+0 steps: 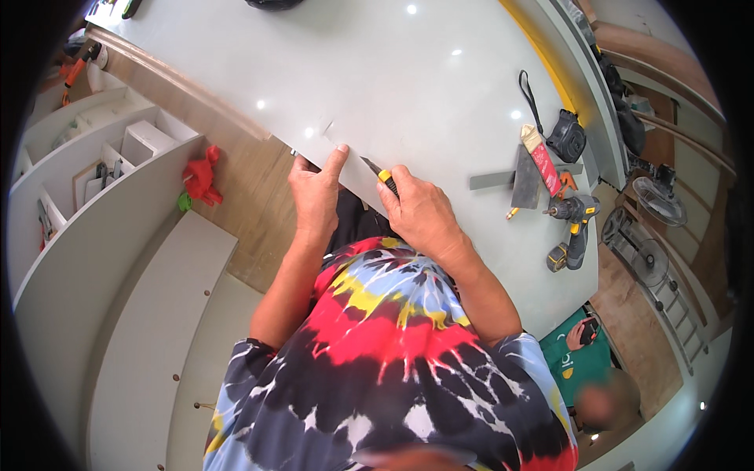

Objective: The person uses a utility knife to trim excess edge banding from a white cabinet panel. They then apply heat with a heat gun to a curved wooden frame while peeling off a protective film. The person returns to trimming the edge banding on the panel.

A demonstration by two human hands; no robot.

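The big white glossy panel fills the upper middle of the view. Its far end is cut off by the top of the picture, and the near edge runs slanted from upper left to lower right. The middle and upper part of its surface is bare and wide, with only light spots on it. Below, the person's tie-dye shirt hides the floor and the lower part of the panel edge. At the left stands a white curved cabinet with small compartments; what lies inside them is too small to tell. A red cloth-like thing lies on the wooden floor just beside the cabinet.

On the right part of the panel, well apart from the hands, lie a cordless drill, a tape measure, a flat scraper and a metal ruler. Another person in green is at the lower right, partly cut off.

The left hand rests on the near edge of the panel, fingers bent over it, thumb pointing up on the surface. The right hand is closed around a utility knife with yellow and black body. Its blade touches the panel edge just beside the left thumb; most of the handle is hidden inside the fist.
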